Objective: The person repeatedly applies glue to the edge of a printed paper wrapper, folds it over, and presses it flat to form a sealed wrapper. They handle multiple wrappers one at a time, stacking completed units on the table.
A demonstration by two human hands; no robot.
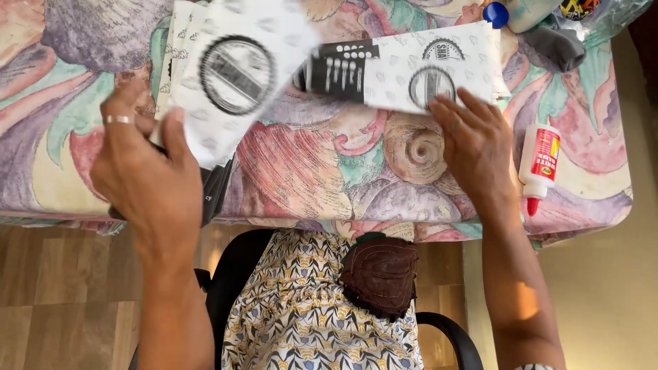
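Observation:
My left hand (147,175), with a ring on one finger, grips a white printed paper sheet (236,75) bearing a round black emblem; the sheet is lifted and blurred over a stack of similar sheets (179,41) at the table's left. My right hand (476,140) rests flat, fingers spread, on the near edge of another white and black printed sheet (411,65) lying on the flowered tablecloth (308,171).
A white glue bottle with a red label and red tip (539,164) lies right of my right hand. A grey cloth (558,44), a blue cap (495,14) and a plastic bag sit at the far right corner. A brown pouch (380,274) lies on my lap.

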